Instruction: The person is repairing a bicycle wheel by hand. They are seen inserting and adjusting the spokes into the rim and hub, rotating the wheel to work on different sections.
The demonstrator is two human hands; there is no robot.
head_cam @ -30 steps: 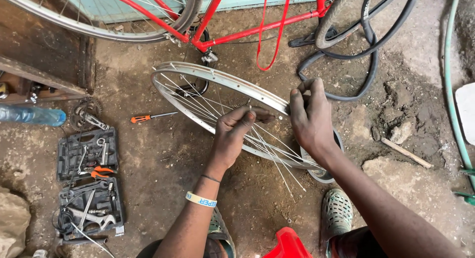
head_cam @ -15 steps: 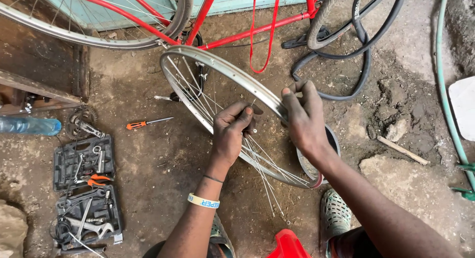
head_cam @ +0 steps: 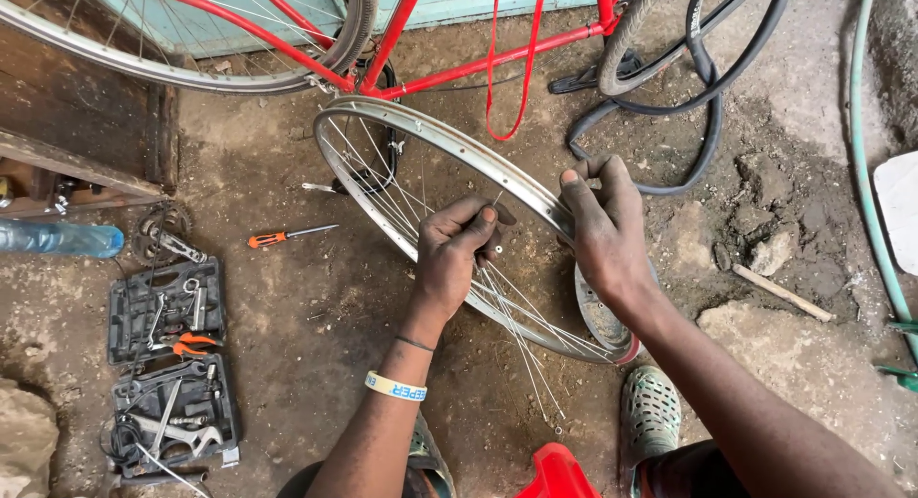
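Head view: left hand (head_cam: 457, 254) pinches a spoke (head_cam: 496, 204) inside the wheel rim (head_cam: 449, 140) — right hand (head_cam: 604, 226) grips that rim, standing on the dirt. Some spokes sit laced; others hang loose, so lacing seems partway.

Open floor (head_cam: 306, 316) left of wheel rim (head_cam: 459, 149); blocked far by red bicycle frame (head_cam: 497, 63), left by tool case (head_cam: 167, 312), right by tyre (head_cam: 703, 106).

Single head-worn camera is looking steeply down, close in, at the dirt floor (head_cam: 287, 307) before the person's feet.
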